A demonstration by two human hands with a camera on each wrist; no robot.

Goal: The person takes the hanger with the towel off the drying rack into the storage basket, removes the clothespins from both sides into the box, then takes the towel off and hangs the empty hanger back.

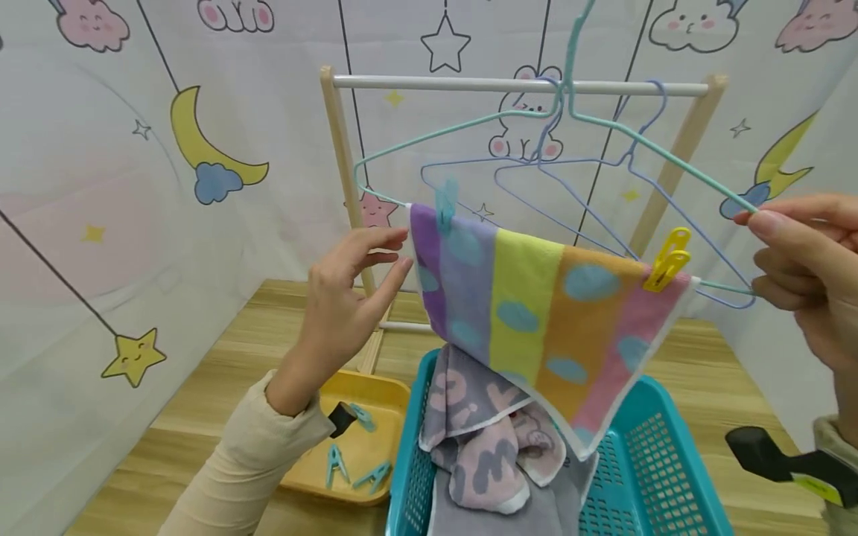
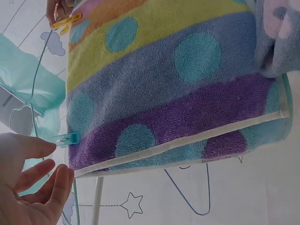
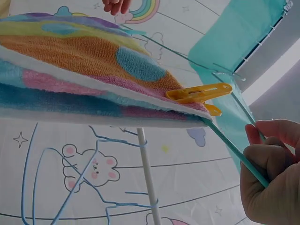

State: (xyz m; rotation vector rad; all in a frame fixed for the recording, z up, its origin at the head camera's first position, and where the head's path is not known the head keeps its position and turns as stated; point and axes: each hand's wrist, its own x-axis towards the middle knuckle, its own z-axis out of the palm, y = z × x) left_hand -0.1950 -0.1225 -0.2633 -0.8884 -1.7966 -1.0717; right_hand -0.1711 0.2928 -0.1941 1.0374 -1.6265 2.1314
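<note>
A striped towel (image 1: 529, 305) with blue dots is folded over the lower bar of a mint-green hanger (image 1: 462, 128). My right hand (image 1: 821, 260) grips the hanger at its right corner, fingers curled round the wire. Close to the towel's left edge, my left hand (image 1: 355, 305) is held with its fingers loosely bent and nothing between them. A blue clothespin (image 1: 445, 208) clips the towel near its left end, and a yellow clothespin (image 1: 666, 262) clips it near the right end. In the left wrist view the left fingertips sit just beside the blue clothespin (image 2: 68, 138).
Behind stands a wooden-legged rack with a white rail (image 1: 436, 83), where blue hangers (image 1: 590, 160) hang. Below, a teal basket (image 1: 677, 461) holds grey and pink towels (image 1: 492, 454). To its left, a yellow tray (image 1: 302, 476) holds several green clothespins (image 1: 372, 475).
</note>
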